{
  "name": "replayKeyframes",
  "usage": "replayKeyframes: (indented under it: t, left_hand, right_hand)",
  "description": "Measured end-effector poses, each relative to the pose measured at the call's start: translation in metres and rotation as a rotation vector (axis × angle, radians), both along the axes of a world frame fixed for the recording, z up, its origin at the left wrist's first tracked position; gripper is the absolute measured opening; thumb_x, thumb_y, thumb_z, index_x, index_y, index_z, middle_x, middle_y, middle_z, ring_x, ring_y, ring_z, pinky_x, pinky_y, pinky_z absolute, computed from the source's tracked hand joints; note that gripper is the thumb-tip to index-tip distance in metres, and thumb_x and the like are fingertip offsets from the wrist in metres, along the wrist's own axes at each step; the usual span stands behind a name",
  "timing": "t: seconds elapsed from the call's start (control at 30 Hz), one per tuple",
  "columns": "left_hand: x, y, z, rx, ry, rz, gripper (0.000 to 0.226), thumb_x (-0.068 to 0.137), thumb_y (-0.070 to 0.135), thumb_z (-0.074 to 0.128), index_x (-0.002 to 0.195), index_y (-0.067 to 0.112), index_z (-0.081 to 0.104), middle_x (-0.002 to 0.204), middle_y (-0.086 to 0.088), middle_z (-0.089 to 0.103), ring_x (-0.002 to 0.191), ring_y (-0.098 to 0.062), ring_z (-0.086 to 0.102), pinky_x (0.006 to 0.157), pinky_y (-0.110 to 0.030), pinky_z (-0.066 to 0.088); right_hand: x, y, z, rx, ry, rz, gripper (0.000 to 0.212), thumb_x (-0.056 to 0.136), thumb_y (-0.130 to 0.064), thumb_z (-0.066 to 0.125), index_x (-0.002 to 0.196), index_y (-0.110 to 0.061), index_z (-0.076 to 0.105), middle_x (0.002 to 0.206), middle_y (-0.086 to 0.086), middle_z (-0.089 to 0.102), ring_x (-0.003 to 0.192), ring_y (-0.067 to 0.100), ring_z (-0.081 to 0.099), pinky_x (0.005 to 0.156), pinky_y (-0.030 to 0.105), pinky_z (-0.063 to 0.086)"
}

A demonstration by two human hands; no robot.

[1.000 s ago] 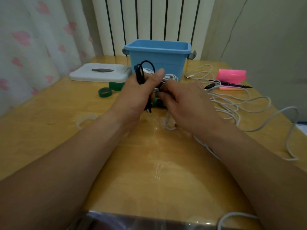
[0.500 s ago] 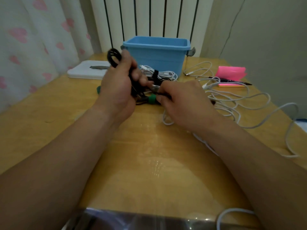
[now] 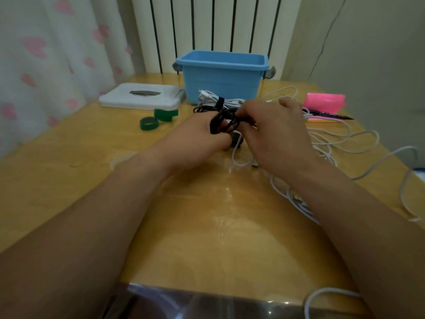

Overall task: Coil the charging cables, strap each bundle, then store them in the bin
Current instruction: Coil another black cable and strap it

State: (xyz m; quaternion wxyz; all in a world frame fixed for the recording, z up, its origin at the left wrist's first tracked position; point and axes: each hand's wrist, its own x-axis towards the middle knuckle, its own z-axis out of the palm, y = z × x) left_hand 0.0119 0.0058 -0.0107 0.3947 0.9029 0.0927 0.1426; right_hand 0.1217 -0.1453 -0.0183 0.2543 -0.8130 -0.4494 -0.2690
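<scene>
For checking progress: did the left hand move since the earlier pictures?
Yes. The left hand moved down and right, away from the blue bin's left corner.

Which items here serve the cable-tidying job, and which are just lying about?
Job: coiled black cable, strapped white cable bundle, loose white cables, green strap rolls, blue plastic bin.
Lying about: flat white plastic box, pink paper pad, black pen.

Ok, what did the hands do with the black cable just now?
The left hand lowered the black cable coil toward the table, keeping its grip; the right hand stayed pinching it. The blue bin, strapped white bundle and green strap rolls stayed put.
</scene>
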Motion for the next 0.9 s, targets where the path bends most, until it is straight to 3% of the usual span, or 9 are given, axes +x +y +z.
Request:
replayKeyframes:
  t: [0.1, 0.23, 0.33, 0.47, 0.57, 0.67, 0.77, 0.83, 0.9]
  left_hand:
    - [0.000, -0.004, -0.002, 0.047, 0.008, 0.001, 0.012, 0.102, 0.027, 0.068, 0.103, 0.015, 0.073, 0.084, 0.003, 0.072, 0.067, -0.001, 0.063, 0.054, -0.012, 0.043]
    - [0.000, -0.005, -0.002, 0.058, 0.012, 0.004, 0.022, 0.105, 0.033, 0.065, 0.099, 0.014, 0.072, 0.084, -0.005, 0.070, 0.064, -0.008, 0.055, 0.053, -0.016, 0.037]
    - [-0.001, -0.006, -0.002, 0.005, 0.010, 0.029, 0.024, 0.105, 0.032, 0.065, 0.095, 0.010, 0.071, 0.075, -0.003, 0.064, 0.058, -0.004, 0.048, 0.051, -0.016, 0.036]
    - [-0.001, -0.007, -0.003, -0.051, -0.001, 0.029, 0.017, 0.106, 0.028, 0.063, 0.093, 0.018, 0.068, 0.071, 0.006, 0.062, 0.054, 0.002, 0.053, 0.048, -0.010, 0.039]
    - [-0.001, -0.010, 0.000, -0.231, -0.054, 0.043, 0.012, 0.108, 0.025, 0.060, 0.099, 0.020, 0.065, 0.069, 0.002, 0.058, 0.055, -0.006, 0.054, 0.053, -0.025, 0.048]
    - [-0.002, 0.002, 0.007, -0.514, -0.227, 0.145, 0.024, 0.107, 0.021, 0.059, 0.084, 0.021, 0.053, 0.056, 0.009, 0.046, 0.049, -0.010, 0.042, 0.049, -0.029, 0.035]
    - [0.000, 0.011, 0.006, -0.672, -0.321, 0.145, 0.032, 0.106, 0.018, 0.057, 0.077, 0.023, 0.045, 0.057, 0.005, 0.036, 0.052, -0.014, 0.032, 0.048, -0.031, 0.026]
    - [0.002, 0.009, 0.002, -0.721, -0.347, 0.134, 0.027, 0.107, 0.020, 0.060, 0.082, 0.022, 0.050, 0.057, 0.006, 0.037, 0.054, -0.014, 0.035, 0.047, -0.029, 0.030]
    - [0.005, 0.004, -0.002, -0.715, -0.349, 0.096, 0.013, 0.107, 0.028, 0.065, 0.100, 0.019, 0.061, 0.060, 0.009, 0.044, 0.059, -0.011, 0.043, 0.051, -0.027, 0.039]
  right_hand:
    - [-0.003, 0.001, -0.001, 0.039, -0.013, 0.044, 0.013, 0.096, -0.019, 0.064, 0.105, -0.026, 0.071, 0.097, -0.004, 0.077, 0.087, 0.023, 0.067, 0.114, 0.046, 0.034]
    - [-0.004, 0.001, -0.002, 0.096, 0.007, 0.088, 0.015, 0.094, -0.015, 0.068, 0.106, -0.021, 0.072, 0.089, -0.006, 0.068, 0.085, 0.019, 0.051, 0.091, 0.030, 0.034]
    - [-0.003, 0.001, -0.002, 0.059, 0.064, 0.123, 0.016, 0.095, -0.017, 0.066, 0.108, -0.024, 0.071, 0.093, -0.003, 0.072, 0.090, 0.025, 0.061, 0.076, 0.033, 0.040]
    - [-0.007, -0.001, 0.000, 0.081, 0.123, 0.169, 0.016, 0.097, -0.018, 0.066, 0.111, -0.023, 0.070, 0.100, -0.003, 0.076, 0.089, 0.021, 0.067, 0.075, 0.039, 0.053]
    - [-0.005, -0.001, 0.000, 0.076, 0.137, 0.169, 0.014, 0.100, -0.023, 0.064, 0.114, -0.022, 0.068, 0.099, 0.000, 0.075, 0.088, 0.023, 0.067, 0.074, 0.041, 0.054]
    - [0.003, -0.002, -0.001, 0.023, 0.191, 0.110, 0.011, 0.104, -0.030, 0.061, 0.110, -0.022, 0.067, 0.094, 0.000, 0.074, 0.086, 0.025, 0.066, 0.074, 0.045, 0.054]
    - [0.005, -0.003, -0.003, 0.054, 0.239, 0.124, 0.015, 0.107, -0.032, 0.058, 0.103, -0.022, 0.068, 0.085, -0.006, 0.072, 0.081, 0.021, 0.066, 0.074, 0.045, 0.054]
    - [0.002, -0.002, -0.003, 0.074, 0.233, 0.138, 0.016, 0.107, -0.032, 0.057, 0.102, -0.021, 0.068, 0.082, -0.006, 0.072, 0.079, 0.021, 0.066, 0.072, 0.045, 0.053]
    - [-0.001, 0.001, -0.004, 0.088, 0.224, 0.153, 0.016, 0.106, -0.033, 0.057, 0.103, -0.022, 0.067, 0.082, -0.005, 0.072, 0.079, 0.022, 0.066, 0.072, 0.045, 0.053]
